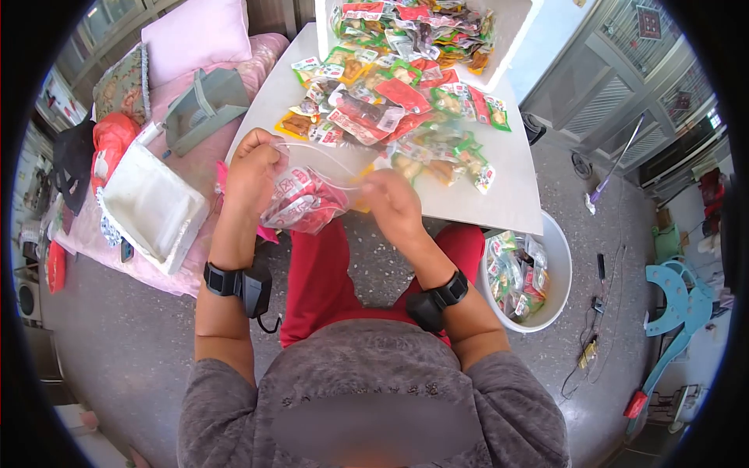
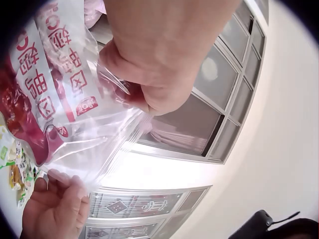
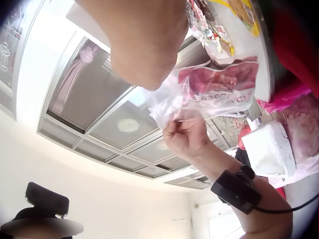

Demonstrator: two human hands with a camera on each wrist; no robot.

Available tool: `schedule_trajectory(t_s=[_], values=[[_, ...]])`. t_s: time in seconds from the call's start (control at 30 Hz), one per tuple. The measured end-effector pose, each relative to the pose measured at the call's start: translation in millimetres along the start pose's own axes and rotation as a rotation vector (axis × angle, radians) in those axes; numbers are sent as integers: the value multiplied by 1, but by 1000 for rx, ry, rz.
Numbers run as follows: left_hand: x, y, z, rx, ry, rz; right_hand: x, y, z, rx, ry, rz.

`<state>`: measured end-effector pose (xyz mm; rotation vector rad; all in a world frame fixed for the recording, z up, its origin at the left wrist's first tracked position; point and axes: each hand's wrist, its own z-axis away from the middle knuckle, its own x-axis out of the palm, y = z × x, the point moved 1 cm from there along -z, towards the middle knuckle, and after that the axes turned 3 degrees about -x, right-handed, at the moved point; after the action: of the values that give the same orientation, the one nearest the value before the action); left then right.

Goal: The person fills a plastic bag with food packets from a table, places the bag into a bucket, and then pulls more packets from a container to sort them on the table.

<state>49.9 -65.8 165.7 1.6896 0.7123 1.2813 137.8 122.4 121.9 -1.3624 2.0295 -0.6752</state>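
A clear plastic bag with red-and-white printed packets inside hangs between the two hands, over the near edge of the table. The left hand grips one side of its top edge with curled fingers. At the opposite side, the right hand pinches the edge between thumb and fingers, as the left wrist view shows of that hand. Seen from the right wrist, the bag stretches between both hands, its packets low in it. Some of the right fingertips are hidden in that view.
Many colourful food packets lie on the white table, below a foam box full of more. A white bucket of packets stands at the right. To the left, a white foam tray and a grey bin rest on a pink-covered bed.
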Motion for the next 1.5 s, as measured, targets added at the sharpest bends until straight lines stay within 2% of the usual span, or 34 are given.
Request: schedule_trajectory(t_s=[0.03,0.13,0.23,0.33,0.43,0.53,0.63,0.73,0.83,0.93,1.03,1.13,1.23,1.33,1.5], values=[[1,-2,4,-5,19,48,-2,0,2,-3,-33,-5],[0,-7,16,-25,-5,128,0,-3,18,305,-109,-294],[-2,-13,25,-68,-36,232,-2,-2,22,183,-128,-166],[-4,-17,33,-73,-27,293,-4,-9,20,205,-91,-295],[-3,-23,39,-53,-7,318,-11,-5,20,136,-117,-91],[-15,-33,45,-102,-40,374,-16,-17,18,286,-131,-256],[-17,-45,54,-204,15,338,-22,-14,21,381,-159,-374],[-18,-53,59,-183,-70,311,-28,-13,20,420,-206,-429],[-6,-48,67,-188,-54,174,-33,-17,17,397,-229,-498],[-16,-54,70,-162,-242,28,-38,-21,19,496,-174,-591],[-21,-56,71,-169,-335,-109,-44,-20,21,504,-168,-680],[-14,-49,75,-150,-302,-341,-48,-22,20,477,-177,-662],[-7,-37,77,-51,-312,-604,-58,-21,19,470,-224,-571],[0,-30,77,83,-385,-635,-63,-22,18,454,-257,-542],[14,-31,75,54,-424,-284,-66,-20,22,468,-203,-649]])
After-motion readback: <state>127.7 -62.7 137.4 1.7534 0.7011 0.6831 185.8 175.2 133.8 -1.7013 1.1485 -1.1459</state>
